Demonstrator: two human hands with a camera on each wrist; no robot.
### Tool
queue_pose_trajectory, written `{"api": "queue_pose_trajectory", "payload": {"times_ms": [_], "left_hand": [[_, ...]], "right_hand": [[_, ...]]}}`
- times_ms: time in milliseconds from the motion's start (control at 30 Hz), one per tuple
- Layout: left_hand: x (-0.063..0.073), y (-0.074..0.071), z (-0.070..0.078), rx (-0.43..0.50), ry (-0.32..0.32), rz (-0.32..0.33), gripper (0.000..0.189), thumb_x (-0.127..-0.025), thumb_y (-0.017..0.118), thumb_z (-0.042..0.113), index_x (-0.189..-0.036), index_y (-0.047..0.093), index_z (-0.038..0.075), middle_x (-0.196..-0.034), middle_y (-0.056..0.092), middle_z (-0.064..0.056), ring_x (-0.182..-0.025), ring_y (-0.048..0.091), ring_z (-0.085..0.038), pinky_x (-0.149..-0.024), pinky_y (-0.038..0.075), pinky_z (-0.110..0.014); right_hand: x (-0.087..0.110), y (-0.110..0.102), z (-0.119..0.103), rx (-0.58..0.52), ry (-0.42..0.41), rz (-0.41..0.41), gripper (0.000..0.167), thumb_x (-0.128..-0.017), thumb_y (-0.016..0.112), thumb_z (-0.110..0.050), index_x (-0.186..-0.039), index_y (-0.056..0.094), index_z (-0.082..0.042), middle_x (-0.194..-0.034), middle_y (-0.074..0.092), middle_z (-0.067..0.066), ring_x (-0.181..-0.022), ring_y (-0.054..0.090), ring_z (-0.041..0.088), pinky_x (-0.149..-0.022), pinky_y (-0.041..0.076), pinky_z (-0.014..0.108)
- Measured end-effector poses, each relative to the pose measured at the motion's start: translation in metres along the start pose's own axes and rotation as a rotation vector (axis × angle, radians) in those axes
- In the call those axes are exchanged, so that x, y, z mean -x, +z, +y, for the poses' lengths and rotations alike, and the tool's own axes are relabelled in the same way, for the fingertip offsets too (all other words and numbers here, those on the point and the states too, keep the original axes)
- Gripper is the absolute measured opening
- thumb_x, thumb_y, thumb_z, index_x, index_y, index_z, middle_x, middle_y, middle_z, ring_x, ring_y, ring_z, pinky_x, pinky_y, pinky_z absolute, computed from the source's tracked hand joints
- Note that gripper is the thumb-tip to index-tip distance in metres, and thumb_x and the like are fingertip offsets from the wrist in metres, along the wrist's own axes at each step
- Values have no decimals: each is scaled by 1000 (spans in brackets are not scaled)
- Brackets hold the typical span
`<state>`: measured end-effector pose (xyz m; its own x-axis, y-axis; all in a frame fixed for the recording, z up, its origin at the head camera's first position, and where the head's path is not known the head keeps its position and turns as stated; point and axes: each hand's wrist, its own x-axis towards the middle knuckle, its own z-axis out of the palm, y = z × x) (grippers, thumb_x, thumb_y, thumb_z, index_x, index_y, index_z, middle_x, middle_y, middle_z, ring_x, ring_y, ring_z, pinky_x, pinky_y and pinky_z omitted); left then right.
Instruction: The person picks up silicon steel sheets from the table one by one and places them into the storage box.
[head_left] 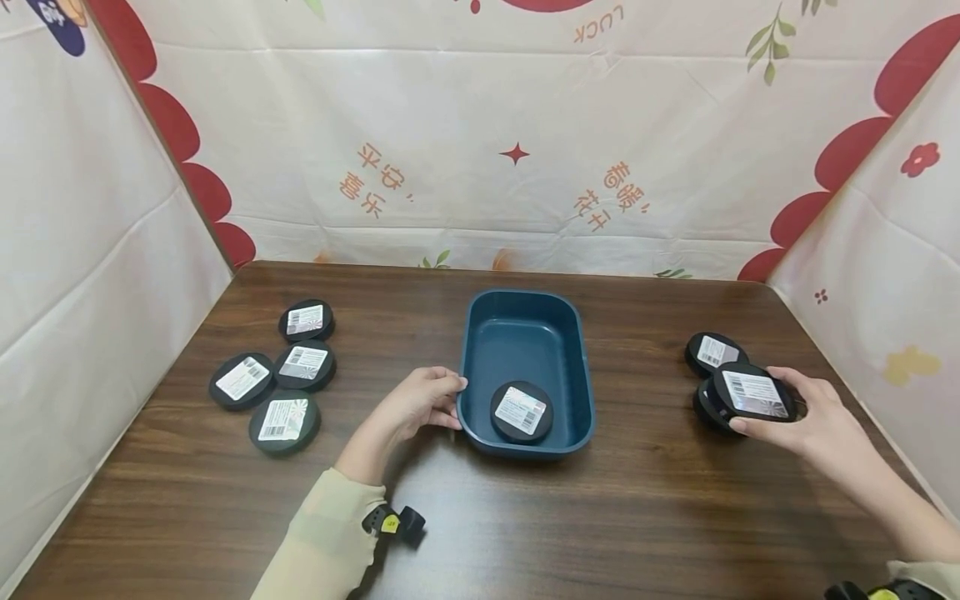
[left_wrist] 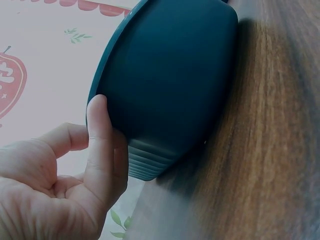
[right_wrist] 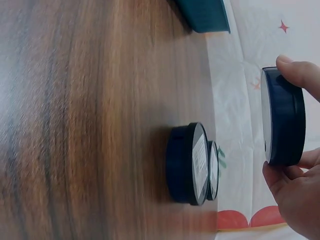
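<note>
Gripped by its sides between the spread thumb and fingers of the right hand (head_left: 813,412), the round black tin (head_left: 753,393) could slip or knock the two lower tins (head_left: 717,353) if held loosely or moved low. The left hand (head_left: 422,404) pinches the left rim of the blue dish (head_left: 525,342), so a tug might slide the tin inside (head_left: 522,412); bare counter (head_left: 645,492) separates dish and right-hand tins, near its right edge.

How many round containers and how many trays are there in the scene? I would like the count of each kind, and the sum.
Dark round containers: 8 (4 at the left, 1 inside the tray, 2 on the table at the right, 1 in the right hand)
Blue tray: 1
Total: 9
</note>
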<state>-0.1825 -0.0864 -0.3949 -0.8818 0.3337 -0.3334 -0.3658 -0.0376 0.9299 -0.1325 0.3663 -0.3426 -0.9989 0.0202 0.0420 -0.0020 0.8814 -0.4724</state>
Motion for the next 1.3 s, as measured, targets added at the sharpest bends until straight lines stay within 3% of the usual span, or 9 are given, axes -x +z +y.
{"api": "queue_pose_trajectory", "payload": {"times_ms": [467,667,1033,1300], "left_hand": [[-2,1,-2,10,3,-7,21,-90,51,7,-103,47,-9,-70,51,-6,-54,53,-11,-51,53,-23],[-2,2,-2,7,2,-2,23,-90,51,7,-105,46,-11,-69,51,-6,-54,53,-11,-51,53,-23],[-1,0,-2,6,5,6,26,-90,51,8,-106,46,-12,-68,51,-6,-53,53,-11,-51,53,-23],[0,0,-1,7,8,10,27,-90,51,8,-107,46,-12,-68,51,-6,-53,53,-11,-51,53,-23]], "right_hand": [[-9,6,-27,-21,-25,-35,96,-73,77,-40,-143,26,0,-132,24,36,-109,33,52,-79,32,60],[-12,11,-41,-35,-70,-19,94,-70,80,-37,-141,31,2,-129,29,33,-109,36,49,-80,33,58],[-20,21,-69,-51,-126,-111,94,-69,80,-39,-140,31,0,-138,23,33,-118,31,49,-86,32,64],[-21,25,-86,-40,-117,-142,96,-70,78,-44,-141,30,-1,-137,24,34,-114,34,49,-86,33,68]]}}
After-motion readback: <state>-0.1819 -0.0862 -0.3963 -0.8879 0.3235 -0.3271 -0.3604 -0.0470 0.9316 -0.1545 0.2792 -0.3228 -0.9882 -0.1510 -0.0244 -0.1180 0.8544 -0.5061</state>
